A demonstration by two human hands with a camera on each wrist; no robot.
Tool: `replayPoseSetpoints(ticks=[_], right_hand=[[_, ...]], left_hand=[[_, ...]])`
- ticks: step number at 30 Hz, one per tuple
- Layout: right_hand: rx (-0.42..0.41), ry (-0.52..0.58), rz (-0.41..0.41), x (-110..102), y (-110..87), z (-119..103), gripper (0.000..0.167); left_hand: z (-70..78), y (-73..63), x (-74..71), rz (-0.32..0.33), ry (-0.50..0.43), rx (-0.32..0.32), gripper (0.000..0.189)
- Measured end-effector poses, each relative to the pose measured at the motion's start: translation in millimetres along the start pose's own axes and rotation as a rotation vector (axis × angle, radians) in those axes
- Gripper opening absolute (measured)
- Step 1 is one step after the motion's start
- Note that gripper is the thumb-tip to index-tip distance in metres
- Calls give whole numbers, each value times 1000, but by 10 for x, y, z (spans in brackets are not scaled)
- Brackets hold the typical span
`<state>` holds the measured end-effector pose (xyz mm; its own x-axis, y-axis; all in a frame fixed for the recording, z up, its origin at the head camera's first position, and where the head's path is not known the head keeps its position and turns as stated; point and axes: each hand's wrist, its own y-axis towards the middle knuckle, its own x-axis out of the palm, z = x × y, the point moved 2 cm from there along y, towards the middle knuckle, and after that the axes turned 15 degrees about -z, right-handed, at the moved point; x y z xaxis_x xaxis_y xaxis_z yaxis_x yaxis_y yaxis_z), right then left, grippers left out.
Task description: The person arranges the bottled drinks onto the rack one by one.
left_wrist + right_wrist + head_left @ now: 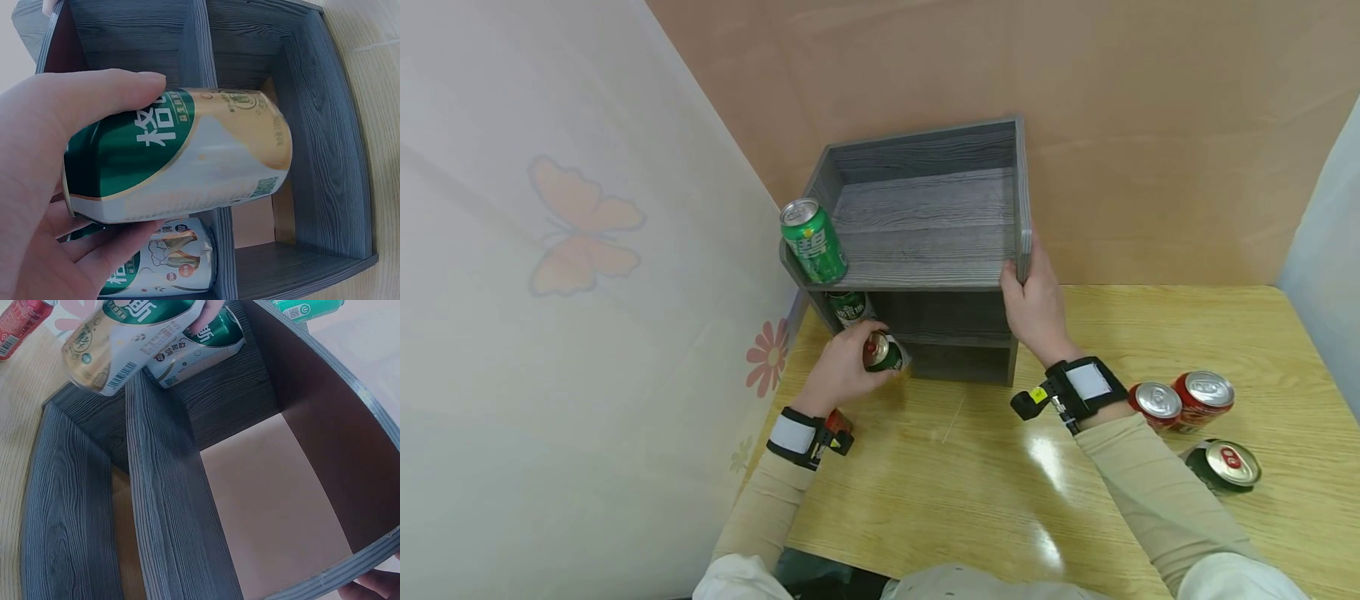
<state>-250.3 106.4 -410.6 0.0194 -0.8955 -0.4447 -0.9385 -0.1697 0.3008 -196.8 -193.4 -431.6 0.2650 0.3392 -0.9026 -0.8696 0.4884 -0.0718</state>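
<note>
My left hand (pixel 842 371) holds a green, white and gold drink can (pixel 206 150), thumb on one side and fingers on the other. The can is tilted in front of the middle opening of a grey wood-grain shelf (pixel 925 225). A matching can (pixel 178 259) lies behind it on the middle level, at the left side; the right wrist view shows the two overlapping. On the shelf's top level, at the left front corner, stands a bright green can (pixel 814 242). My right hand (pixel 1037 308) grips the shelf's right side panel, thumb at the front edge.
Two red cans (pixel 1206 400) and a dark green can (pixel 1228 465) stand on the wooden table (pixel 970 492) beside my right forearm. Another red can (pixel 838 422) is partly hidden by my left wrist. Walls stand behind the shelf and at its left.
</note>
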Motion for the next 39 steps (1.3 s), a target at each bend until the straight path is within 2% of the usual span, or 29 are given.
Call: replayPoseSetpoints(ticks=[10,21,29,39], right_hand=[[3,-5,9,-1,-6,1,63],[13,-8,-1,-12,-10,1,62],[17,-15,-2,3,-3,0,62],[11,-10,-1,4,0,17,62]], left_hand=[[62,5,-62,48,58,102,65],[88,23,-137,129,115,198,66],[69,57,-146,155,178,217,66],[1,97,-80,165,228,235,65]])
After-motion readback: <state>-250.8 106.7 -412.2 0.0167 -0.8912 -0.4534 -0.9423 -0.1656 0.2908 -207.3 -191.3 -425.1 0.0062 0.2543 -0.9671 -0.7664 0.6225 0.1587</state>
